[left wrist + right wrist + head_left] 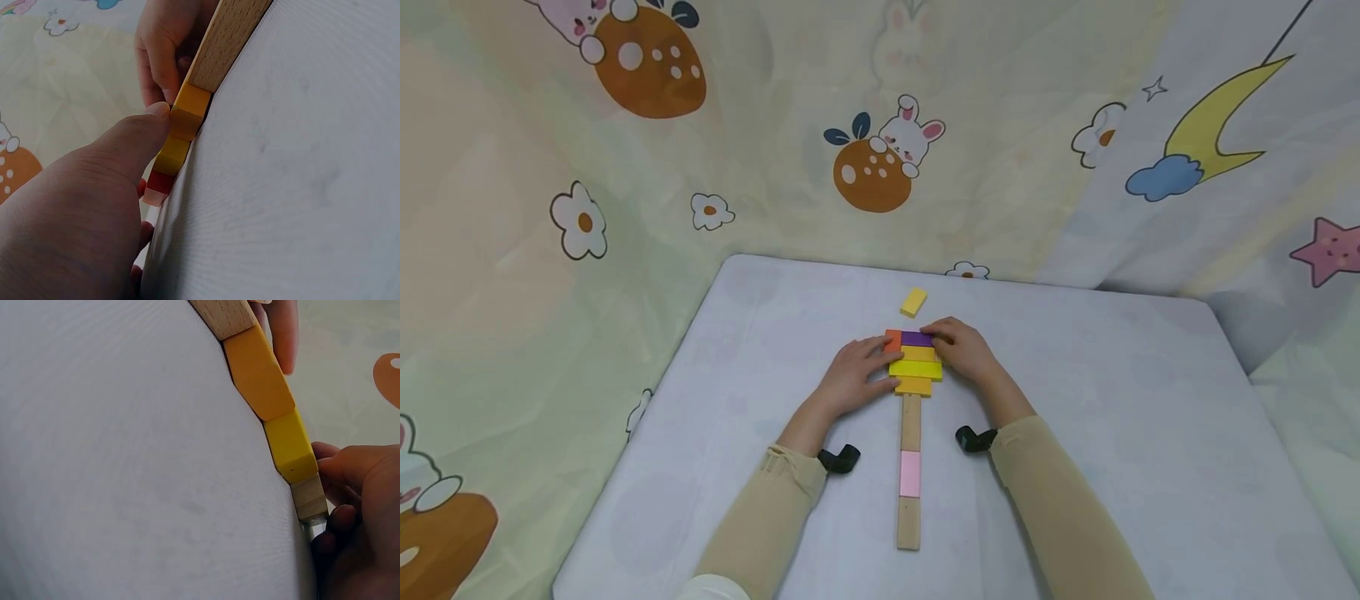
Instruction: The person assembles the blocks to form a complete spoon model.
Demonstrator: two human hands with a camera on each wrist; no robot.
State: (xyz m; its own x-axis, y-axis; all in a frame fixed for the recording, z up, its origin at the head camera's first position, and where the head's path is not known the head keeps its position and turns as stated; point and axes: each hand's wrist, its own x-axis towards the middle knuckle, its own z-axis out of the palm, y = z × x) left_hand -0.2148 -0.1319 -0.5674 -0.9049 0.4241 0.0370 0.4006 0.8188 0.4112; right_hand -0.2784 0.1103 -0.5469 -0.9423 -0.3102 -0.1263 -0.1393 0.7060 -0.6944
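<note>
On the white table lies a flat figure of coloured blocks. Its top row has an orange block (892,341) on the left and a purple block (917,339) beside it. Below come an orange-yellow block, a longer yellow block (915,369) and another orange-yellow block (913,386). My left hand (852,375) spans the left side, fingertips touching the blocks' edges. At the upper right, my right hand (964,348) touches the purple block's end with bent fingers. A plain wooden block (309,500) shows beside that hand in the right wrist view.
A column of a wooden block (911,422), a pink block (910,473) and another wooden block (908,523) extends down from the figure. One loose yellow block (913,302) lies beyond it. Patterned cloth (775,167) hangs behind the table (1112,417).
</note>
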